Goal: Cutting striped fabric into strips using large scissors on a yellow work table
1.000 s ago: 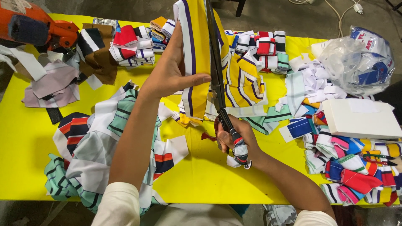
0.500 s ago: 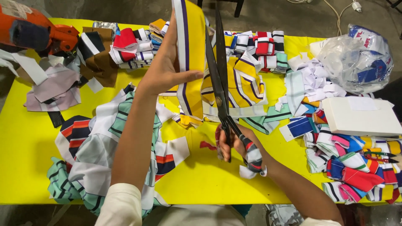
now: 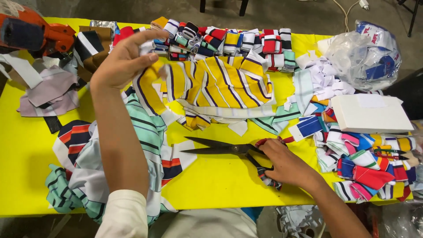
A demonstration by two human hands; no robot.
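The yellow striped fabric point(image 3: 211, 86) lies spread on the yellow worktop point(image 3: 220, 180), ahead of my right hand and just right of my left hand. My left hand point(image 3: 125, 59) is raised above its left edge, fingers curled and pinching a corner of that fabric. My right hand point(image 3: 286, 165) rests on the worktop, closed around the wrapped handles of the black scissors point(image 3: 224, 150), whose blades are parted and point left, lying flat just short of the fabric's near edge. Under my left forearm lies a mint green striped garment point(image 3: 145, 128), overlapping a piece with navy and orange stripes point(image 3: 72, 136). Beyond the yellow fabric, a row of folded striped collar pieces point(image 3: 229, 42) runs along the far side of the worktop. To the right of my right hand sits a white flat box point(image 3: 370, 114) on a heap of multicoloured striped scraps point(image 3: 370, 169); further beyond that is a clear plastic bag point(image 3: 365, 55) holding more pieces. Far left of my left hand are an orange tool point(image 3: 31, 33) and pale lilac offcuts point(image 3: 48, 90).
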